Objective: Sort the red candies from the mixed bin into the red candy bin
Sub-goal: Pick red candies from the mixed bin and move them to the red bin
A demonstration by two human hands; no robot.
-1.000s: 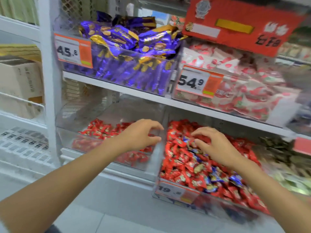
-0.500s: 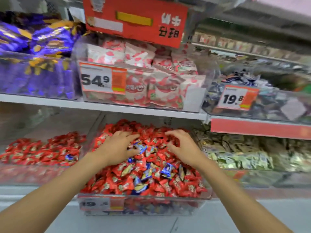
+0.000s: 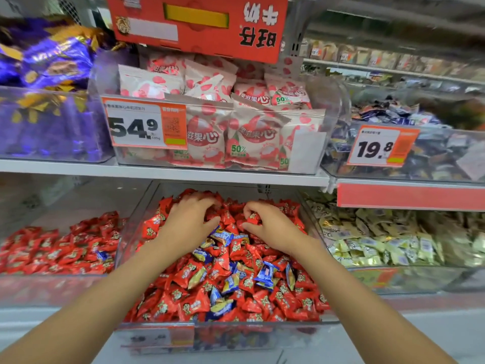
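Red candies: right hand pinches one; left hand, blurred, maybe grips.

Shelf: white board runs across mid-height.
Sign: red card hangs overhead.
Price tags: orange-white, 54.9 and 19.8.
Back right: more stocked shelving, blurred.
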